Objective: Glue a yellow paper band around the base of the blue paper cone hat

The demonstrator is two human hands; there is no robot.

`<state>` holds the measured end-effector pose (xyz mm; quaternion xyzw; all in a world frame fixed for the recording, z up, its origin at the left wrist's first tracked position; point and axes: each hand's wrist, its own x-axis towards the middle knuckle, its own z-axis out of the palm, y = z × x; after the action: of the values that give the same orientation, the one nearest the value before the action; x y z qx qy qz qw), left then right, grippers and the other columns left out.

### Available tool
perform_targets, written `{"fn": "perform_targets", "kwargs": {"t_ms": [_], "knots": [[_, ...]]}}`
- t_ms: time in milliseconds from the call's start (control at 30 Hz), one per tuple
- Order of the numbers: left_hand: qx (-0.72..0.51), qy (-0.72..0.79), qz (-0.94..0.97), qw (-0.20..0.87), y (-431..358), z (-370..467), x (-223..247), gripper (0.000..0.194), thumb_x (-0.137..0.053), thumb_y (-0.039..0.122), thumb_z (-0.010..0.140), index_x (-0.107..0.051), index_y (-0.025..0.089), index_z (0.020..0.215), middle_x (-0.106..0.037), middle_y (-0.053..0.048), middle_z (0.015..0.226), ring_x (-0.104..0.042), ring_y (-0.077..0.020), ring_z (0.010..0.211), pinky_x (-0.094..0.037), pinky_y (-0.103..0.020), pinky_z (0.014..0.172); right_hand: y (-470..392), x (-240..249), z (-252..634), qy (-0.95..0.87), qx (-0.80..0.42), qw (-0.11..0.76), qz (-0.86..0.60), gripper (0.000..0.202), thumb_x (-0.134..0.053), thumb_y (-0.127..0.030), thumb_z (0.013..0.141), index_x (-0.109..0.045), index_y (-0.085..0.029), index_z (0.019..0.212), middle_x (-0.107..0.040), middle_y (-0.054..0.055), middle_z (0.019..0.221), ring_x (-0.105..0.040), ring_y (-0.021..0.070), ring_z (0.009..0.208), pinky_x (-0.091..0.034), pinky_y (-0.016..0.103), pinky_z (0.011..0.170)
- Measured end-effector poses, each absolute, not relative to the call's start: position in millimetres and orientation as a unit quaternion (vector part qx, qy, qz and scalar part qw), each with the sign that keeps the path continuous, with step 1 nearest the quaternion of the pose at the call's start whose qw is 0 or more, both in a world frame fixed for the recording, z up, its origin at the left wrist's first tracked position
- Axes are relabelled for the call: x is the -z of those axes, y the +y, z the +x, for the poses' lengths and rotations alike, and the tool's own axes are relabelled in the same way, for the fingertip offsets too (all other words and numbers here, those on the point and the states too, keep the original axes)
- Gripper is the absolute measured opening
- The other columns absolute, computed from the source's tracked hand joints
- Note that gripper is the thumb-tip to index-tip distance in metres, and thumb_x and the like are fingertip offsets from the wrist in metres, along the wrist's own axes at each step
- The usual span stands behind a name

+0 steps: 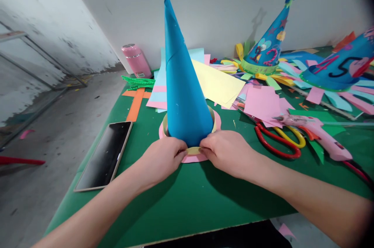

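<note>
Two hands at the foot of a tall blue cone [184,84], upright near the middle of the green table [204,197]. Left hand [163,156] and right hand [226,152] close together, fingertips pinched on the near edge where cone meets yellow band [194,150] and pink ring [189,158]. Fingers narrow, pressing rather than lifting; whether gripping the band alone or band and cone together, hard to tell. Cone already rolled and closed, seated inside band and ring; apparently at the stage of fixing base to brim. No decoration on it yet: no numbers, no star, no fringe, unlike the finished hat [270,45] at the back and another [341,65] at far right, both trimmed. So roughly halfway at a guess: body built, brim being fixed, trimming left. Pink glue gun [315,135] and scissors [277,139] just right of the right hand, untouched. Phone [105,154] flat to the left, near the table edge. Loose paper sheets [219,84] behind the cone, pink bottle [136,60] by the wall
</note>
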<state>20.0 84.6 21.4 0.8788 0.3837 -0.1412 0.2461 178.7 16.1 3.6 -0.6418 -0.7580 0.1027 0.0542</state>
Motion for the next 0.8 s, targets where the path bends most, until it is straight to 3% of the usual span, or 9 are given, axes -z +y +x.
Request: {"fn": "perform_targets", "kwargs": {"t_ms": [800], "knots": [[0.143, 0.385, 0.881, 0.237, 83.4, 21.6, -17.0, 0.025, -0.037, 0.025, 0.08, -0.058, 0.019, 0.068, -0.061, -0.002, 0.068, -0.053, -0.0166, 0.062, -0.032, -0.023, 0.05, 16.9, -6.5, 177.0, -0.749, -0.117, 0.04, -0.651, 0.023, -0.045, -0.026, 0.08, -0.063, -0.022, 0.067, -0.064, 0.0, 0.065, -0.053, 0.0122, 0.059, -0.017, 0.025, 0.043]]}}
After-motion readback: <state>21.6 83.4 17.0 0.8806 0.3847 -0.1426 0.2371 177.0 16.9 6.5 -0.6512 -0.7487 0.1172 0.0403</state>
